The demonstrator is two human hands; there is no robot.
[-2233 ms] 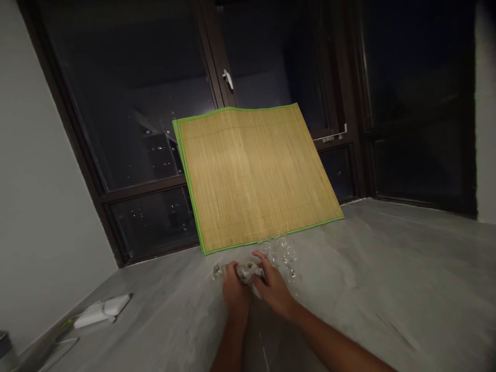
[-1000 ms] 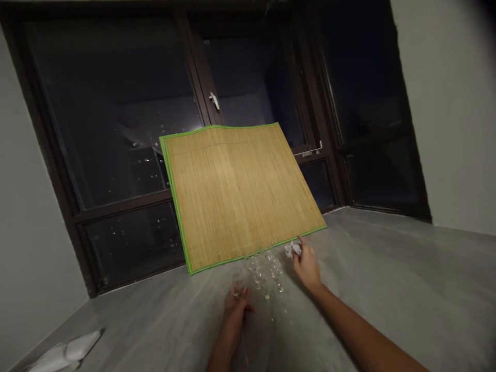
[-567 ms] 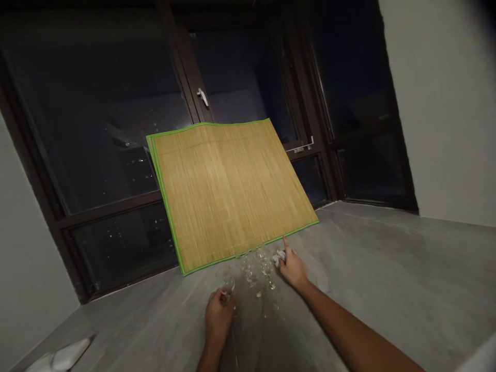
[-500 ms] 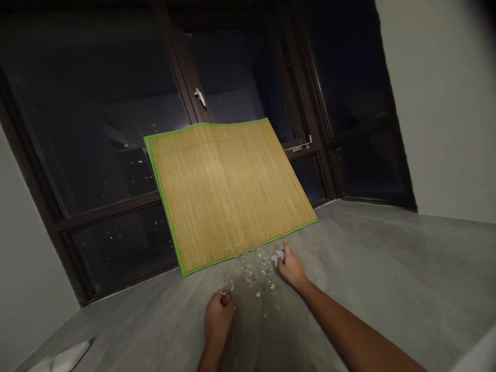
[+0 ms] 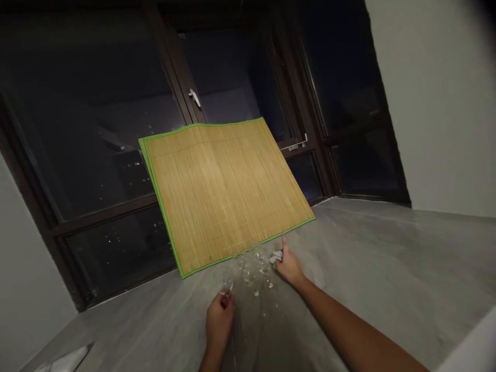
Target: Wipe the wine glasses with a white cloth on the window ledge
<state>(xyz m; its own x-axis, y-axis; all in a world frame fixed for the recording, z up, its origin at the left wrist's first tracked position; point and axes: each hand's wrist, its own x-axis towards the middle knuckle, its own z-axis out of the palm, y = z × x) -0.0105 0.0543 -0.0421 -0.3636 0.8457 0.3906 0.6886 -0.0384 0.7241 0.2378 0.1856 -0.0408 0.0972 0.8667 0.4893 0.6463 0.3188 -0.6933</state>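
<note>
My left hand [image 5: 220, 320] is closed, its fingers pinched around the lower part of a small clear drinking glass [image 5: 226, 283] with a rounded bowl. Several more clear glasses [image 5: 259, 258] stand close together between my two hands. My right hand [image 5: 290, 267] is wrapped around a crumpled white tissue [image 5: 276, 256], just right of those glasses. Its index finger points forward to the green-edged bamboo mat [image 5: 228, 191]; whether the tip touches the mat I cannot tell. Small pale bits [image 5: 256, 293] show near the bases of the glasses.
The bamboo mat leans upright against the dark-framed window [image 5: 116, 206]. Everything stands on a grey stone-like surface [image 5: 380, 268]. A white object [image 5: 67, 360] lies at the lower left edge. Pale walls [image 5: 437, 113] border both sides.
The whole view has shifted slightly, so most things sit a little further left. Both hands keep nearly the same pose and the same hold.
</note>
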